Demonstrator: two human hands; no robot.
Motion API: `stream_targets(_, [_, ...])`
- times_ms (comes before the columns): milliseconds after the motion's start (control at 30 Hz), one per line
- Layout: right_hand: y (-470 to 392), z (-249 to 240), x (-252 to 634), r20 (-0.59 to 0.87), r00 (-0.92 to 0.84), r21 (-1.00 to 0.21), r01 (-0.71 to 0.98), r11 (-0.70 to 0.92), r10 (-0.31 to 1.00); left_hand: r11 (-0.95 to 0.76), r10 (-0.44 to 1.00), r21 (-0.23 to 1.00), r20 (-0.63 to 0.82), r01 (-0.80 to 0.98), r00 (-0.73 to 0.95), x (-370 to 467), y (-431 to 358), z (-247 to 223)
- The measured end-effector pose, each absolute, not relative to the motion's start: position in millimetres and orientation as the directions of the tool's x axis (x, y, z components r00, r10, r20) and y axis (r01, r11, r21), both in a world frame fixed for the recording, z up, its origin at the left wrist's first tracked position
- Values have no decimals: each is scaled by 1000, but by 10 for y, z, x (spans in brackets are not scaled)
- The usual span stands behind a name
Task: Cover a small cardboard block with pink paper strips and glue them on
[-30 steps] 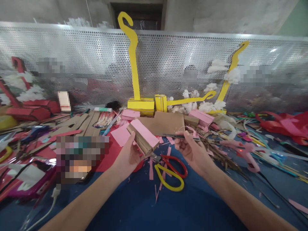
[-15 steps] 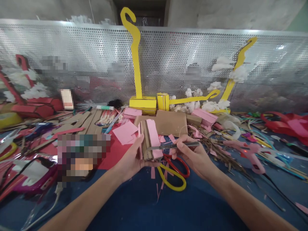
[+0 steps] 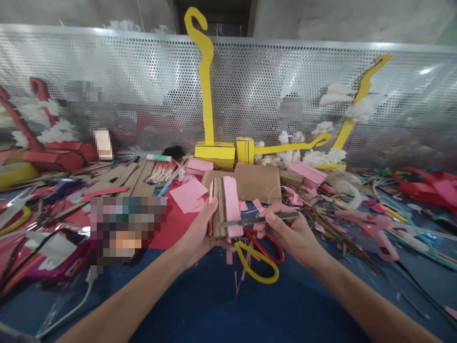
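My left hand (image 3: 202, 228) is closed round a small cardboard box (image 3: 220, 207) partly covered in pink paper, held upright above the table. In my right hand (image 3: 283, 226) is a slim craft knife (image 3: 250, 221), gripped between thumb and fingers. Its blade lies across the lower part of the box, over a pink strip and the bare brown cardboard. Whether the blade cuts in, I cannot tell. Just below the box lie scissors with one yellow and one red handle (image 3: 262, 271), their blades hidden.
A pink glue gun (image 3: 378, 228) with a glowing red light lies at right, its cord trailing forward. Yellow hooked paper shapes (image 3: 214, 152) stand along the perforated metal panel (image 3: 143, 62). Pink paper (image 3: 188, 194), cardboard offcuts (image 3: 259, 182) and scraps litter the blue table (image 3: 221, 314).
The whole view has shifted slightly, so everything appears a little further right. My hands keep the same hold on the box and the craft knife, the blade still across the box.
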State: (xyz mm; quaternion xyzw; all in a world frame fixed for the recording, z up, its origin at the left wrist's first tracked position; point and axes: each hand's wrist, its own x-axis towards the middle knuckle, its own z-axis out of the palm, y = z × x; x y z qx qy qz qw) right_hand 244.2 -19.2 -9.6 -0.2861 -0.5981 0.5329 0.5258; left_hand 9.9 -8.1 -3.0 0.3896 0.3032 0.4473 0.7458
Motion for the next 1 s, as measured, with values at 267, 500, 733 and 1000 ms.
stream_targets(267, [-195,-81,2431,375,-209,-920,-203,335,903,282,892,859,-71,-428,447,90,-62,-73])
stream_targets(500, [-229,-15,2438,405,-222,-914,-114,389,887,279,901,867,-87,-413,426,98,-70,-63])
stream_targets(733, [-268,55,2454,436,-221,-896,-24,442,872,245,922,892,-93,-379,376,118,-93,-29])
stream_targets(1000, [-247,50,2446,414,-242,-909,-66,410,878,246,917,901,-97,-356,387,106,-77,-81])
